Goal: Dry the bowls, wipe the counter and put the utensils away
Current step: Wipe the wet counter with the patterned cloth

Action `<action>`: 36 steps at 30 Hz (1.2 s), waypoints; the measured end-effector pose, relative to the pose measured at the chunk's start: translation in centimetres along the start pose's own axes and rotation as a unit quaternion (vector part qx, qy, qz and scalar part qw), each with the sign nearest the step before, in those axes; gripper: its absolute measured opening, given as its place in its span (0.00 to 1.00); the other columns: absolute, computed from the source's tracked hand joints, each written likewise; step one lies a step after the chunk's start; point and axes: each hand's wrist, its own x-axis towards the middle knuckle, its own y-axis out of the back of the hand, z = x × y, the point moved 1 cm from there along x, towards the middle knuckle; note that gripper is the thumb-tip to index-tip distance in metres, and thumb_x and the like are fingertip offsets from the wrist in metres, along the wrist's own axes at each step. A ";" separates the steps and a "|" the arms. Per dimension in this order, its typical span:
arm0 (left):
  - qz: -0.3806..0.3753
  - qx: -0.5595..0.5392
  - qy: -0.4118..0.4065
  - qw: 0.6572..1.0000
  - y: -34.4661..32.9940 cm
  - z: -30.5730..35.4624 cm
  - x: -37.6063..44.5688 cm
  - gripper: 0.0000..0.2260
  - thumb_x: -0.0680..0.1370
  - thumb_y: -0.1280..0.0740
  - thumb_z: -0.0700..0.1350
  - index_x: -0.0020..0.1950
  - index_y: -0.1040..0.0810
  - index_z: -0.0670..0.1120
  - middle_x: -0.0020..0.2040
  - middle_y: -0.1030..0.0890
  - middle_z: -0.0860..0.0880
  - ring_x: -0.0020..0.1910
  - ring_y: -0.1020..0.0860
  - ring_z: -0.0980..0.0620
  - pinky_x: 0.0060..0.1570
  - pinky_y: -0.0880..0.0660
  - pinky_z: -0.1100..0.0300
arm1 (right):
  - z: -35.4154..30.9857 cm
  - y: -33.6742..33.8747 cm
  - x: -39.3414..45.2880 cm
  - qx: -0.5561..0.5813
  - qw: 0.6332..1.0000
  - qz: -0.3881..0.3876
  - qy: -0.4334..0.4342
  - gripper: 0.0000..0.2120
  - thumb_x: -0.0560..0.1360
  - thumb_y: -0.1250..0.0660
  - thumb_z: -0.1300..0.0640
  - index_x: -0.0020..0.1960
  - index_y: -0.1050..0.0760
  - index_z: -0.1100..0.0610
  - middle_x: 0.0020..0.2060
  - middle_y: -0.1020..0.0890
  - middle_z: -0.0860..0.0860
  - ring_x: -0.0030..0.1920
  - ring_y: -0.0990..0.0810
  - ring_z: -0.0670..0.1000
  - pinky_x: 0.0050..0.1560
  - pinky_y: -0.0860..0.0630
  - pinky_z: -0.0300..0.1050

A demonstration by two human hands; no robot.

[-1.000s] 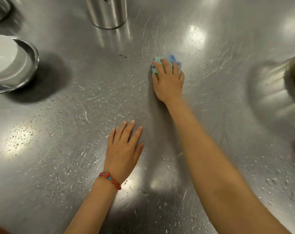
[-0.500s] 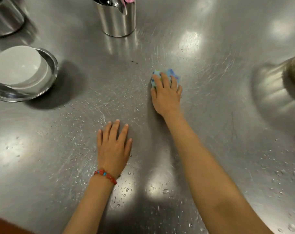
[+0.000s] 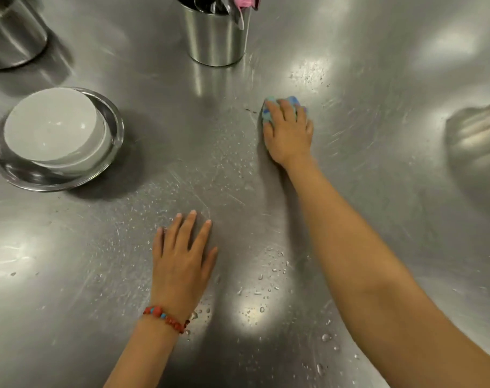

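My right hand (image 3: 290, 133) presses a blue-green cloth (image 3: 269, 114) flat onto the wet steel counter (image 3: 378, 191), just right of centre. My left hand (image 3: 182, 259), with a red bead bracelet at the wrist, lies palm down on the counter nearer to me, fingers spread and holding nothing. At the left, a white bowl (image 3: 56, 124) sits upside down inside a steel bowl (image 3: 109, 152). A steel utensil cup (image 3: 216, 40) with metal cutlery and something pink stands at the top centre.
Water droplets (image 3: 263, 292) dot the counter between my arms and near the front. Another steel container (image 3: 11, 37) stands at the top left. A blurred metallic object (image 3: 487, 127) is at the right edge.
The view has tilted, so the bowls and utensil cup sit lower in frame. My right hand with the cloth has shifted slightly on the counter. My left hand stays flat.
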 end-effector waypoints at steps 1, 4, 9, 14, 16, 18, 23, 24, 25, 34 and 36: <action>-0.002 0.001 -0.001 1.000 0.1 -0.2 0.1 0.28 0.80 0.56 0.56 0.61 0.24 0.41 0.61 0.24 0.37 0.61 0.27 0.35 0.60 0.35 0.36 | -0.3 0.0 0.5 -0.002 1.000 0.004 -0.006 0.21 0.80 0.48 0.52 0.73 0.43 0.48 0.74 0.42 0.50 0.74 0.49 0.59 0.71 0.49 0.60; -0.005 0.005 -0.007 1.000 0.2 -0.3 -0.1 0.23 0.78 0.49 0.53 0.61 0.24 0.41 0.62 0.24 0.38 0.62 0.27 0.36 0.60 0.35 0.36 | -1.2 -0.5 -3.2 -0.005 1.000 0.020 0.019 0.21 0.80 0.48 0.51 0.72 0.42 0.48 0.74 0.41 0.50 0.74 0.47 0.58 0.71 0.47 0.59; -0.029 0.008 -0.001 1.000 0.6 -0.4 0.1 0.21 0.75 0.46 0.51 0.60 0.23 0.42 0.62 0.23 0.38 0.61 0.26 0.37 0.59 0.34 0.35 | -3.6 -1.9 -12.1 -0.006 0.995 0.027 0.093 0.20 0.78 0.43 0.51 0.69 0.34 0.49 0.70 0.33 0.51 0.71 0.38 0.59 0.66 0.39 0.58; -0.042 -0.010 -0.008 0.999 0.8 -0.8 0.1 0.27 0.80 0.57 0.54 0.60 0.23 0.42 0.61 0.23 0.39 0.60 0.26 0.37 0.58 0.33 0.36 | -4.4 -1.4 -2.9 -0.023 0.997 0.001 0.071 0.23 0.79 0.48 0.50 0.74 0.44 0.50 0.73 0.39 0.50 0.73 0.44 0.57 0.70 0.45 0.58; -0.034 -0.020 -0.005 0.999 1.0 -1.3 -0.1 0.28 0.80 0.57 0.54 0.60 0.23 0.41 0.61 0.23 0.38 0.60 0.26 0.36 0.58 0.33 0.35 | -5.1 -1.6 -0.7 0.001 0.999 0.001 0.032 0.24 0.80 0.48 0.50 0.74 0.47 0.51 0.74 0.41 0.50 0.74 0.47 0.57 0.71 0.48 0.59; -0.029 -0.025 0.008 0.999 1.3 -2.1 -0.3 0.26 0.80 0.54 0.54 0.60 0.24 0.40 0.61 0.24 0.37 0.61 0.26 0.36 0.58 0.33 0.35 | -5.6 -1.8 -1.7 0.009 1.000 0.011 0.026 0.25 0.80 0.48 0.50 0.74 0.47 0.53 0.74 0.41 0.52 0.74 0.46 0.56 0.71 0.48 0.59; -0.043 -0.031 0.059 0.997 2.5 -5.0 -0.6 0.31 0.80 0.60 0.57 0.61 0.25 0.39 0.62 0.25 0.36 0.62 0.27 0.35 0.60 0.35 0.37 | -5.7 -2.7 -9.4 0.011 0.993 0.008 0.116 0.23 0.79 0.45 0.49 0.72 0.40 0.54 0.72 0.36 0.51 0.73 0.42 0.56 0.70 0.45 0.59; -0.046 -0.030 0.065 0.996 2.6 -5.5 -0.7 0.31 0.80 0.60 0.57 0.61 0.25 0.39 0.62 0.25 0.36 0.62 0.27 0.34 0.60 0.35 0.37 | -5.5 -2.5 -8.9 0.015 0.992 -0.001 0.124 0.23 0.78 0.44 0.50 0.72 0.40 0.53 0.72 0.35 0.51 0.72 0.41 0.56 0.70 0.45 0.58; -0.049 -0.028 0.067 0.996 2.7 -5.9 -0.7 0.31 0.80 0.60 0.57 0.61 0.25 0.39 0.62 0.24 0.36 0.61 0.27 0.34 0.60 0.35 0.37 | -5.4 -2.3 -7.6 0.009 0.991 -0.003 0.132 0.23 0.78 0.44 0.50 0.72 0.39 0.53 0.71 0.35 0.51 0.72 0.40 0.56 0.70 0.45 0.57; -0.048 -0.018 0.063 0.997 2.3 -6.5 -0.8 0.27 0.80 0.56 0.55 0.61 0.25 0.39 0.62 0.24 0.36 0.61 0.27 0.35 0.59 0.33 0.36 | -8.7 -3.2 -2.7 0.023 0.996 0.010 0.080 0.23 0.79 0.46 0.51 0.72 0.41 0.52 0.73 0.38 0.52 0.73 0.44 0.59 0.70 0.45 0.60; -0.039 -0.016 0.057 0.997 2.3 -6.6 -0.8 0.24 0.78 0.49 0.53 0.60 0.24 0.39 0.61 0.24 0.37 0.60 0.26 0.35 0.58 0.33 0.36 | -9.2 -3.8 -7.4 0.020 0.990 0.009 0.138 0.22 0.78 0.45 0.50 0.71 0.39 0.52 0.72 0.36 0.51 0.72 0.41 0.58 0.68 0.43 0.60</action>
